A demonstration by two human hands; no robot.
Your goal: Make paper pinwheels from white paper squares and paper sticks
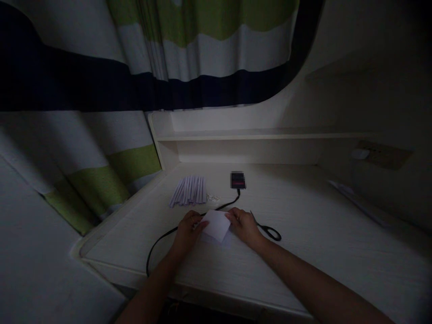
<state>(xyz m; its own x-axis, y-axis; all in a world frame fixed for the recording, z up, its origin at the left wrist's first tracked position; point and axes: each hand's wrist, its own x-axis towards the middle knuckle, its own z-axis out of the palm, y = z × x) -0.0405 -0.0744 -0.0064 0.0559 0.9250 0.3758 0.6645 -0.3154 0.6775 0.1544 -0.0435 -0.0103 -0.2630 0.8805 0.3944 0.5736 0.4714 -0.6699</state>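
Observation:
A small white sheet of paper (218, 224) is held between my two hands, just above the desk. My left hand (187, 228) pinches its left edge, thumb on top. At the upper right edge, the thumb and fingers of my right hand (243, 225) close on the same sheet. More pale paper (222, 239) shows beneath it; I cannot tell whether it is a separate piece. Close beside my right hand lie scissors with black handles (272, 232), their blades partly hidden by the hand.
Thin white paper sticks (189, 191) lie in a row at the back left, with small white bits (213, 197) beside them. A black cable (162, 236) runs behind my hands to a small dark device (238, 180). A shelf (249, 134) spans the back; curtains (101, 135) hang left.

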